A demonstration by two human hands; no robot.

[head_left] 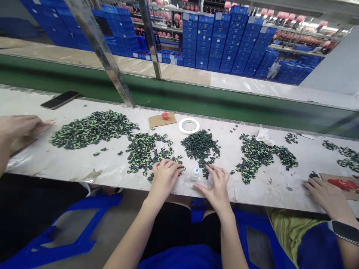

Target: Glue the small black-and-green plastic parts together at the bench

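My left hand (166,176) is closed at the table's front edge, thumb and fingertips together on what looks like a small black-and-green piece (183,168). Beside it spreads a pile of the same black-and-green pieces (141,149). My right hand (217,186) is open, its thumb well apart from the fingers. Those fingertips reach the near end of a pile of small dark pieces (199,144); whether they touch one is unclear. Between my hands stands a small white bottle (195,174) with a blue tip.
A larger black-and-green pile (92,129) lies left, another (255,155) right. Behind are a tape roll (189,126), cardboard (155,120) with a red cap (165,116), and a phone (61,100). Co-workers' hands (17,130) flank me. A metal post (105,56) rises at the table's back.
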